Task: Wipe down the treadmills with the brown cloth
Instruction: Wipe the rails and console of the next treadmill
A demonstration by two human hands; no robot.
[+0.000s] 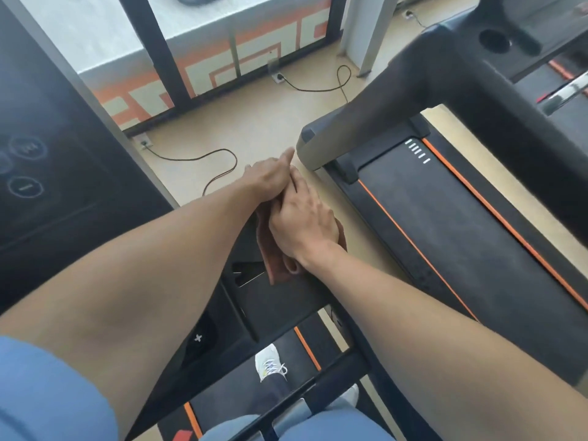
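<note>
Head view looks down on both hands meeting over the brown cloth [274, 246], which lies on the dark console arm [286, 300] of the near treadmill. Right hand [302, 227] presses flat on the cloth; left hand [270, 179] rests on top with its fingers extended. Wiping looks mid-way: the second treadmill [451, 224], to the right, appears untouched and probably remains.

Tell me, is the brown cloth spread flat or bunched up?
Bunched: the brown cloth shows folds beneath the right hand, pressed on the treadmill console.
</note>
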